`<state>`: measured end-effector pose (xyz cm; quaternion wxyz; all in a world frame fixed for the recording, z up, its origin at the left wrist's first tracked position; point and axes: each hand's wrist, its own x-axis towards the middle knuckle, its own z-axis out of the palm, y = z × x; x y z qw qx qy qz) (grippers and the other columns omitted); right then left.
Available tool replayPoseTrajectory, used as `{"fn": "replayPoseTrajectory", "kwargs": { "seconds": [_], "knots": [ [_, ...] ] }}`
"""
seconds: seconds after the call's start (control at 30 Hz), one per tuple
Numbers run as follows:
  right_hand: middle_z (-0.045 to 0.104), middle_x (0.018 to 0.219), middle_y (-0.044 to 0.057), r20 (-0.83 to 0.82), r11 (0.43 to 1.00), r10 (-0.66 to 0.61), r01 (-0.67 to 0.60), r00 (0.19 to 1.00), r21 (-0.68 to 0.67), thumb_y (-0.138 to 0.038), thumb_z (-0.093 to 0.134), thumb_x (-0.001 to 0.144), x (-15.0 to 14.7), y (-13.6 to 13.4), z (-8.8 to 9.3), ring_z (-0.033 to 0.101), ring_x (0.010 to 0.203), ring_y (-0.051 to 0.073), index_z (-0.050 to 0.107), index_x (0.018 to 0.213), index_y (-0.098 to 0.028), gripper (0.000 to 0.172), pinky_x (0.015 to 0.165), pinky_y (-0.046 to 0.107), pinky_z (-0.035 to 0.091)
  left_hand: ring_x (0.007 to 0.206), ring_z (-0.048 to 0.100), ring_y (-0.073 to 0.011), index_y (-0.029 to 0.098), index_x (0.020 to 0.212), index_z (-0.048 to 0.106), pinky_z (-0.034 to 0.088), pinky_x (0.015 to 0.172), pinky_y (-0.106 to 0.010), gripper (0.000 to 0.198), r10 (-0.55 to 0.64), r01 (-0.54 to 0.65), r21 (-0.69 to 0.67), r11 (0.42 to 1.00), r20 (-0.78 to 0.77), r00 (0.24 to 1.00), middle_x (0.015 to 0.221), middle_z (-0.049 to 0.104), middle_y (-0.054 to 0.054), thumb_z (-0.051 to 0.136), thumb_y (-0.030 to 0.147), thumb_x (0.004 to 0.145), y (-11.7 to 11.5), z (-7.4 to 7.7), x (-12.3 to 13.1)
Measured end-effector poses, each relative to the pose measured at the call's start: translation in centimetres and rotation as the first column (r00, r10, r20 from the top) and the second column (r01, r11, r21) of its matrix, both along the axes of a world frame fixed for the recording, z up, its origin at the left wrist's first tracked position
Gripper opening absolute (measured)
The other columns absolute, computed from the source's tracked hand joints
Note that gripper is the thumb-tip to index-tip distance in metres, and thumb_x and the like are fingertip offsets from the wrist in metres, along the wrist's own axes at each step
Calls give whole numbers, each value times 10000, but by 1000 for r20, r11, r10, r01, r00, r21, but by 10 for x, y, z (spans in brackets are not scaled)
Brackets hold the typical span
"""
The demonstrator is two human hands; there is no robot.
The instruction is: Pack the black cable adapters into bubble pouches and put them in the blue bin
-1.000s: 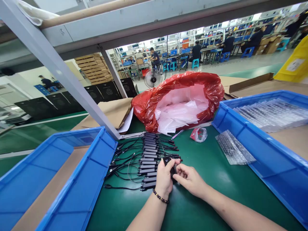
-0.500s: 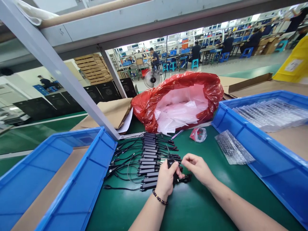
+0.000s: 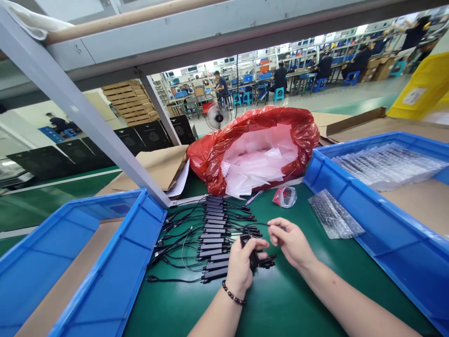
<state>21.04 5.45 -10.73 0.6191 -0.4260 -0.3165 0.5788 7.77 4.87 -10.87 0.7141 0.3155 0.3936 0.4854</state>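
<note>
My left hand (image 3: pixel 240 267), a beaded bracelet at its wrist, is closed around a small black device (image 3: pixel 246 240), whose lower part is hidden by my fingers. A thin black cable (image 3: pixel 257 224) arches above the device to my right hand (image 3: pixel 291 243), which pinches its end between thumb and fingers. Where the cable starts is hard to make out. Beside and behind my left hand, several dark grey bar-shaped cable units (image 3: pixel 214 237) lie in a row on the green table (image 3: pixel 280 299), with black leads spreading out on both sides.
A red bag (image 3: pixel 206 154) holds pink bubble pouches (image 3: pixel 256 171). Blue bins (image 3: pixel 140 229) flank the table; the right bin (image 3: pixel 358 215) holds clear bubble-wrapped packs (image 3: pixel 389 161). Another bubble-wrap pack (image 3: pixel 335 215) leans by it. A small plastic bag (image 3: pixel 285 196) and a pen (image 3: pixel 254 197) lie near the back.
My right hand now draws a black cable out above the device; before, no cable showed clearly at its fingers. My left thumb and fingers have shifted on the device. The view has moved slightly.
</note>
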Motion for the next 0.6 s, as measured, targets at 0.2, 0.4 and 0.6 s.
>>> {"fn": "replayPoseTrajectory", "kwargs": {
  "seconds": [0.2,0.4,0.6],
  "knots": [
    [518,525,-48,227,945,323,-302,919,-123,-327,694,602,-29,-14,-9,435,433,70,443,621,-176,294,428,198,347,712,630,-200,125,675,548,480,637,-293,257,137,-139,18,990,86,987,681,648,-62,633,367,692,7,5,-8],
    [535,937,38,234,919,383,-394,894,3,-484,695,607,-14,-13,-10,495,509,64,481,1073,-217,579,412,186,404,441,528,-98,147,728,519,414,455,-209,217,-73,89,141,986,-113,991,540,557,29,644,317,681,-3,-1,-1],
    [546,942,65,235,820,546,-570,804,44,-569,437,798,-10,-14,-10,545,643,120,592,644,-144,477,494,221,449,369,535,-113,133,868,502,415,415,-201,319,-457,467,82,880,-116,882,453,545,43,665,264,627,-15,-6,9]
  ]
}}
